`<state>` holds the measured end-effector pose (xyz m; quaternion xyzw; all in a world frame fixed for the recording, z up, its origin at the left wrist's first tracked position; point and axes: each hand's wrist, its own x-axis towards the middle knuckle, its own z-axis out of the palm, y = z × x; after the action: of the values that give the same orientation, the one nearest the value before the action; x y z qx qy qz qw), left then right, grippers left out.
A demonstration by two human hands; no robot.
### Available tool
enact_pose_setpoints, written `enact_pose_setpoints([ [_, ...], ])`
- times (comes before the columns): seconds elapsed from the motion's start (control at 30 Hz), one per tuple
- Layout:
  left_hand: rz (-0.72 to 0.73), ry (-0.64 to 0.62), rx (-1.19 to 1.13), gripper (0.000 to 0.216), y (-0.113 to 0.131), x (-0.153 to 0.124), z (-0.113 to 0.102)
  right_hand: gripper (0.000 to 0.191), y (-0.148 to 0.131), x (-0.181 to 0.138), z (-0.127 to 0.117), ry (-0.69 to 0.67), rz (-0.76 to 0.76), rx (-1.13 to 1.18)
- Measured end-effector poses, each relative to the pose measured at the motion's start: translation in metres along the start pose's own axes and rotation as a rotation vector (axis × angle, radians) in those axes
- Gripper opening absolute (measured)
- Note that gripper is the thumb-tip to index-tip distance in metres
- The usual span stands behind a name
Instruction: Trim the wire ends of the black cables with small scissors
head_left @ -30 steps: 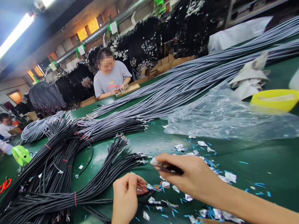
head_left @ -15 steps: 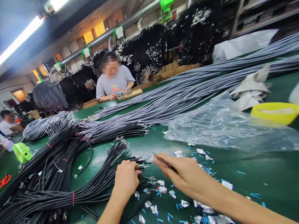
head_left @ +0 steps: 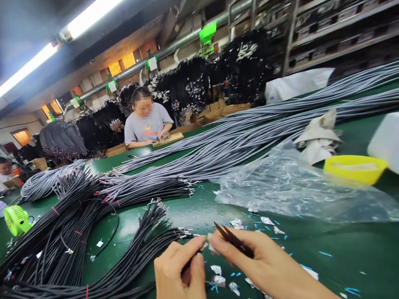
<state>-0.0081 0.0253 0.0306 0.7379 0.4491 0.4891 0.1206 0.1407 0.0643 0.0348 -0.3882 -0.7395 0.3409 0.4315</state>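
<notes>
My left hand [head_left: 182, 282] is closed around a black cable [head_left: 189, 262], of which only a short piece shows between thumb and forefinger. My right hand [head_left: 261, 260] meets it fingertip to fingertip at the cable's end. Held in the right palm is a dark tool with two pointed blades [head_left: 233, 239], the tips sticking up past the forefinger, slightly apart. A small whitish scrap [head_left: 210, 249] shows by the right thumb, too small to make out. To the left lies a bundle of black cables [head_left: 121, 276] with stripped ends, tied with a red band [head_left: 87, 296].
Foil scraps [head_left: 219, 280] and blue bits litter the green table [head_left: 380, 252]. Beyond lie grey cables [head_left: 222, 151], a clear plastic bag [head_left: 283, 182], a yellow bowl [head_left: 356, 171] and a white container [head_left: 382, 147]. A green fan [head_left: 17, 220] stands left. A co-worker [head_left: 147, 120] sits opposite.
My left hand has come away from the cable bundle and now grips a cable in front of me. My right hand has moved to meet it. The view has shifted slightly.
</notes>
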Motion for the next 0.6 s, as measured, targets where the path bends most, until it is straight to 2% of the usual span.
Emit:
enact_pose_setpoints([
  [0.17,-0.040,0.055,-0.033,0.019,-0.0041,-0.0032,0.0021,0.045,-0.0069,-0.0003,0.0010,-0.066,0.108,0.137],
  [0.3,-0.134,0.093,-0.074,0.019,-0.0040,-0.0062,0.0047,0.047,-0.0100,-0.0027,0.0013,-0.138,0.313,0.342],
  [0.4,-0.208,0.045,-0.143,0.030,-0.0028,-0.0070,0.0068,0.054,-0.0094,-0.0032,0.0025,-0.187,0.407,0.458],
  [0.6,-0.514,-0.086,-0.412,0.050,-0.0005,-0.0037,0.0077,0.063,-0.0027,-0.0036,0.0064,-0.262,0.459,0.633],
])
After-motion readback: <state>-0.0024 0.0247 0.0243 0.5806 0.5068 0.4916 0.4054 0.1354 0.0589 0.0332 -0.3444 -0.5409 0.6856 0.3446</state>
